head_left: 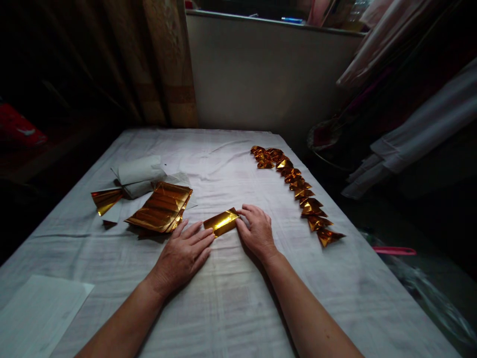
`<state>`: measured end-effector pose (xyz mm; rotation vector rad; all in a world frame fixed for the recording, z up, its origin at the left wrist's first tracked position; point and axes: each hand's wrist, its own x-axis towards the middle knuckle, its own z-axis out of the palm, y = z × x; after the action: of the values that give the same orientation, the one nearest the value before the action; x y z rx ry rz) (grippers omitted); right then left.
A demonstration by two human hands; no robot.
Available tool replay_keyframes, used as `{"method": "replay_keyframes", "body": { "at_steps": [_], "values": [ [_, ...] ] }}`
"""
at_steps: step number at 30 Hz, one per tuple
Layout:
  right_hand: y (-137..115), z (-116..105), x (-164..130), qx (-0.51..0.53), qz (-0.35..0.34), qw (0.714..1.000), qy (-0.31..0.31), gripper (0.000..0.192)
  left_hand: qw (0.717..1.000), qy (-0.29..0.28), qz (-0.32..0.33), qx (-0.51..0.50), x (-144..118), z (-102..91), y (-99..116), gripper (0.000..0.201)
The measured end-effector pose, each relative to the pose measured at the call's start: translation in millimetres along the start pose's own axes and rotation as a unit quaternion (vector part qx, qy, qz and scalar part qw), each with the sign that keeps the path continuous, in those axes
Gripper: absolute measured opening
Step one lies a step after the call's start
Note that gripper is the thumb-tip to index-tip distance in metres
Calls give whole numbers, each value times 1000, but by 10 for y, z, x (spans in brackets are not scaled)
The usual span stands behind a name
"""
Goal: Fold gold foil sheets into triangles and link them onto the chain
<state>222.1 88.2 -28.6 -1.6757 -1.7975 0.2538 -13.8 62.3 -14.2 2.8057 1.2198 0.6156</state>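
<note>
A folded strip of gold foil paper (pixel 220 222) lies on the white cloth-covered table (pixel 231 298) between my hands. My right hand (pixel 257 231) pinches its right end with thumb and fingers. My left hand (pixel 184 256) lies flat, palm down, fingertips touching the strip's left end. A stack of flat gold foil sheets (pixel 162 208) sits just left of my left hand. A row of several folded gold pieces (pixel 298 191) runs along the table's right side, to the right of my right hand.
A single gold sheet (pixel 106 199) and folded white paper (pixel 139 174) lie at the left. A white sheet (pixel 37 313) rests at the near left corner. Curtains and hanging cloth surround the table; a pink-handled thing (pixel 395 251) lies off the right edge.
</note>
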Motion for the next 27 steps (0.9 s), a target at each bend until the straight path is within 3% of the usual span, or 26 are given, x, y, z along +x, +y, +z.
{"method": "replay_keyframes", "body": {
  "at_steps": [9, 16, 20, 27],
  "values": [
    [9, -35, 26, 74, -2, 997, 4, 16, 1000, -9, 2, 0, -16, 12, -33, 34],
    [73, -64, 64, 140, 12, 990, -9, 25, 1000, 1, -2, 12, -28, 27, -34, 33],
    [93, -106, 88, 251, 44, 966, -33, 19, 998, 48, -30, 18, -47, 70, -75, 39],
    [-49, -262, 168, 398, 96, 912, -9, 22, 992, 116, -48, -11, -61, 109, -124, 69]
  ]
}}
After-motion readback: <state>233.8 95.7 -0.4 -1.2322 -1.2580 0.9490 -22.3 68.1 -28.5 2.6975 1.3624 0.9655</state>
